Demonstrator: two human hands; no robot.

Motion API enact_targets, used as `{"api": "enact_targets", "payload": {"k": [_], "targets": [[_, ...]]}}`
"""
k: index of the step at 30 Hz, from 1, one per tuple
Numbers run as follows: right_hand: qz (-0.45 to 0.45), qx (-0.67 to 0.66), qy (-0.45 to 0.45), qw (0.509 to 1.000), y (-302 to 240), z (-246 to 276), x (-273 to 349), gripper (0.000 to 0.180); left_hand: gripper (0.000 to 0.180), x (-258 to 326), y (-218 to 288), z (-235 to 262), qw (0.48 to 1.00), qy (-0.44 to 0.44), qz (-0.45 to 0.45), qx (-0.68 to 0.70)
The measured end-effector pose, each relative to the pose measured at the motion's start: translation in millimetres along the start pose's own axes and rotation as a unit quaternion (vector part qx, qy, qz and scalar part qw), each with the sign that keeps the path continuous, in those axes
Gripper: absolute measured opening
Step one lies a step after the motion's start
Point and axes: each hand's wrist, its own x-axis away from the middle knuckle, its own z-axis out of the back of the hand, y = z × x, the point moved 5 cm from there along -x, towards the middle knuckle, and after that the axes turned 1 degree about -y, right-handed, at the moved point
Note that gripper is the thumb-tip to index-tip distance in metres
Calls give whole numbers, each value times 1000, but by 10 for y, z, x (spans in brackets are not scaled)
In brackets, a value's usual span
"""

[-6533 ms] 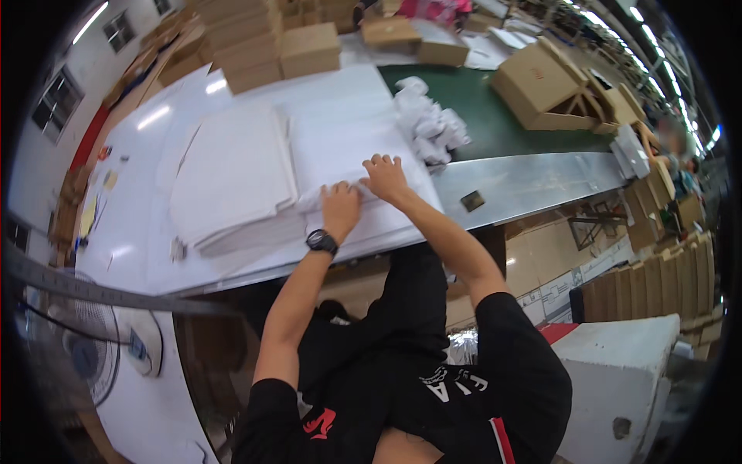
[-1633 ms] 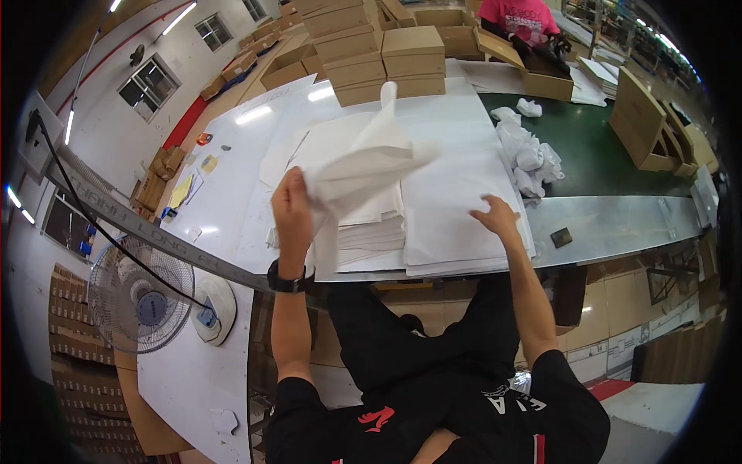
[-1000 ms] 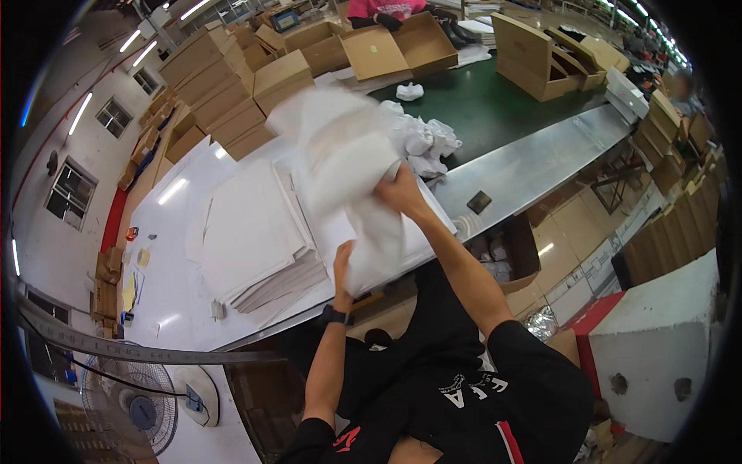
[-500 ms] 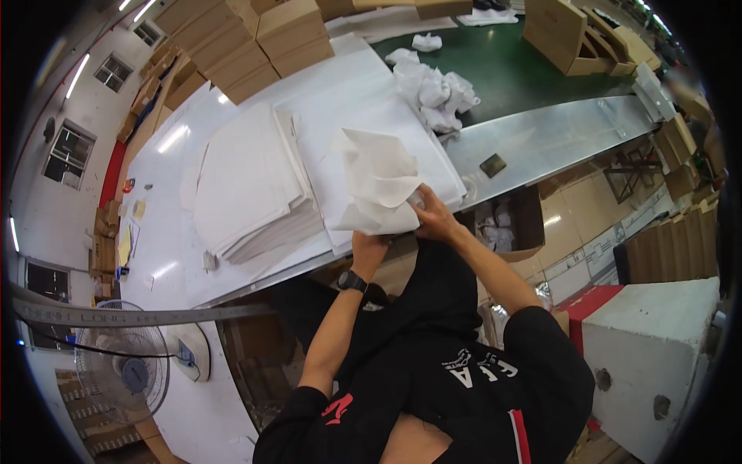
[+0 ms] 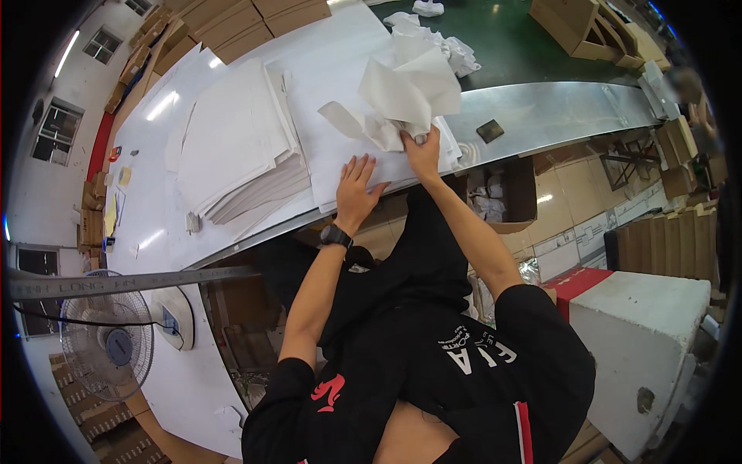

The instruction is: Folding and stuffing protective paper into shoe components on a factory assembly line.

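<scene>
My right hand (image 5: 421,152) is closed on a crumpled sheet of white paper (image 5: 413,89), gathered at its lower end with loose corners flaring upward. Whether anything is wrapped inside is hidden. My left hand (image 5: 358,192), with a dark watch on its wrist, rests with fingers spread on the flat white sheets (image 5: 325,143) at the table's front edge. Left of it lies a thick stack of white paper (image 5: 232,143). Just beyond the held paper, several white paper-wrapped bundles (image 5: 461,56) sit on the edge of a green surface (image 5: 510,54).
A metal ledge (image 5: 556,108) with a small dark block (image 5: 489,131) runs along the right. Below it, an open carton (image 5: 523,203) holds white bundles. Cardboard boxes (image 5: 216,27) are piled at the back left. A fan (image 5: 116,344) stands lower left, a white foam box (image 5: 634,332) lower right.
My left hand has let go of the paper and now lies flat on the sheets. My right hand has carried the crumpled paper away from me and slightly right, toward the bundles.
</scene>
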Motion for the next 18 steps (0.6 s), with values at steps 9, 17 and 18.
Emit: {"api": "enact_targets", "payload": {"k": [9, 17, 18], "targets": [[61, 79, 13, 995, -468, 233, 163, 51, 47, 132, -99, -68, 995, -68, -70, 6], [363, 198, -361, 836, -774, 84, 572, 45, 27, 679, -164, 62, 996, 27, 75, -47], [325, 248, -403, 819, -754, 114, 499, 42, 22, 581, 67, 211, 995, 60, 68, -46]]}}
